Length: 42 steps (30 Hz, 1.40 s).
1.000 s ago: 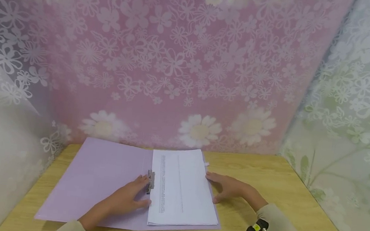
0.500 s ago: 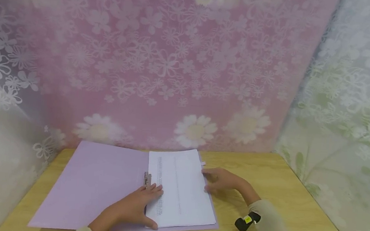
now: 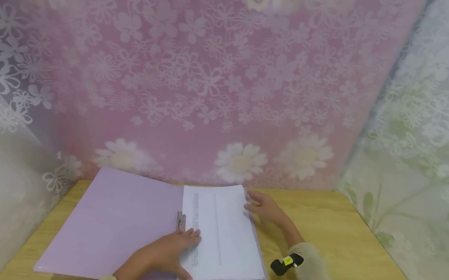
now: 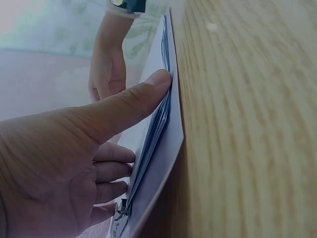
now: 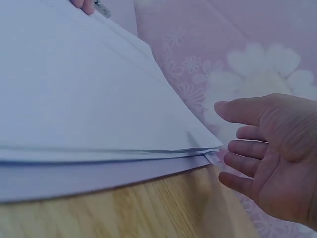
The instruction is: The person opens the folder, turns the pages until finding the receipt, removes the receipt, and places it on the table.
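Observation:
A purple folder (image 3: pixel 115 224) lies spread open on the wooden table. Over its right side is a stack of white printed paper (image 3: pixel 232 231), with a metal clip (image 3: pixel 181 220) at the spine. My left hand (image 3: pixel 167 251) rests with extended fingers across the stack's lower left part, just below the clip. In the left wrist view its thumb (image 4: pixel 133 101) touches the near edge of the sheets. My right hand (image 3: pixel 268 209) is at the stack's far right corner, fingers loosely spread. The right wrist view shows that hand beside the corner with nothing in its grasp.
Bare tabletop (image 3: pixel 344 241) extends to the right of the folder. A pink flowered wall covering (image 3: pixel 209 125) stands behind the table. A black strap device (image 3: pixel 287 264) sits on the right sleeve.
My left hand has slid from the clip toward the viewer and right onto the paper, its thumb now at the near edge. My right hand has moved up the right edge to the far corner.

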{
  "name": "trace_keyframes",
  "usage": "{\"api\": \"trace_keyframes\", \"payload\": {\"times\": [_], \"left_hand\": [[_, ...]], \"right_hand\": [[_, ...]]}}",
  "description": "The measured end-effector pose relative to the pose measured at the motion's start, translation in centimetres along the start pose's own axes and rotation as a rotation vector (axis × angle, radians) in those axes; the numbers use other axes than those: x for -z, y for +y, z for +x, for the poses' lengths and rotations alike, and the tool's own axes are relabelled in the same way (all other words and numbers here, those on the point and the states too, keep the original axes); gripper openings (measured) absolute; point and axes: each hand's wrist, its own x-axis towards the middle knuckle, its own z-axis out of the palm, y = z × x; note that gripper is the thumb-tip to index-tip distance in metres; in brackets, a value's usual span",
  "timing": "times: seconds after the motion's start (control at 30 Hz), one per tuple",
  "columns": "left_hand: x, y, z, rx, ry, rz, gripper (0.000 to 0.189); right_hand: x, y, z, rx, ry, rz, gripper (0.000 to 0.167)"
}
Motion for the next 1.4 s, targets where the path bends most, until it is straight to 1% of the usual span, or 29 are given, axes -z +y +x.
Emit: {"api": "trace_keyframes", "payload": {"times": [0.13, 0.27, 0.37, 0.53, 0.67, 0.73, 0.8, 0.9, 0.97, 1.13, 1.27, 1.33, 1.4], "left_hand": [[0.1, 0.0, 0.1, 0.014, -0.01, 0.006, 0.108], [0.0, 0.0, 0.1, 0.024, -0.011, 0.0, 0.109], [-0.1, 0.0, 0.2, 0.016, -0.007, 0.005, 0.109], [-0.4, 0.1, 0.2, 0.016, -0.009, 0.012, 0.109], [-0.7, 0.1, 0.2, 0.014, -0.021, 0.004, 0.109], [-0.8, 0.0, 0.3, 0.017, -0.022, 0.017, 0.11], [-0.7, -0.2, 0.4, 0.023, -0.015, 0.035, 0.11], [-0.7, -0.4, 0.4, 0.03, -0.008, 0.048, 0.11], [-0.7, -0.3, 0.3, 0.032, -0.008, 0.038, 0.11], [-0.6, 0.0, 0.0, 0.03, -0.001, 0.019, 0.109], [-0.4, 0.1, -0.1, 0.028, -0.002, 0.023, 0.108], [-0.2, 0.2, 0.0, 0.028, -0.007, 0.025, 0.109], [-0.1, 0.0, 0.1, 0.025, -0.009, 0.028, 0.109]], "right_hand": [[-0.6, 0.5, 1.1, -0.034, 0.012, 0.021, 0.072], [-0.9, 0.7, 1.9, -0.069, 0.016, 0.071, 0.075], [-1.2, 0.9, 2.2, -0.082, 0.029, 0.104, 0.078], [-1.9, 1.1, 2.2, -0.068, 0.056, 0.079, 0.081], [-2.2, 1.1, 1.9, -0.082, 0.069, 0.087, 0.08], [-2.2, 1.1, 1.9, -0.09, 0.078, 0.073, 0.078], [-2.1, 1.0, 2.1, -0.078, 0.091, 0.081, 0.075], [-2.0, 0.9, 2.5, -0.033, 0.096, 0.113, 0.071], [-1.9, 0.6, 2.5, -0.009, 0.094, 0.171, 0.068], [-1.5, -0.2, 2.4, 0.021, 0.085, 0.237, 0.065], [-1.1, -0.9, 2.0, 0.029, 0.079, 0.228, 0.065], [-0.8, -1.2, 1.9, 0.021, 0.075, 0.217, 0.064], [-0.4, -1.4, 1.9, 0.014, 0.055, 0.223, 0.061]]}}
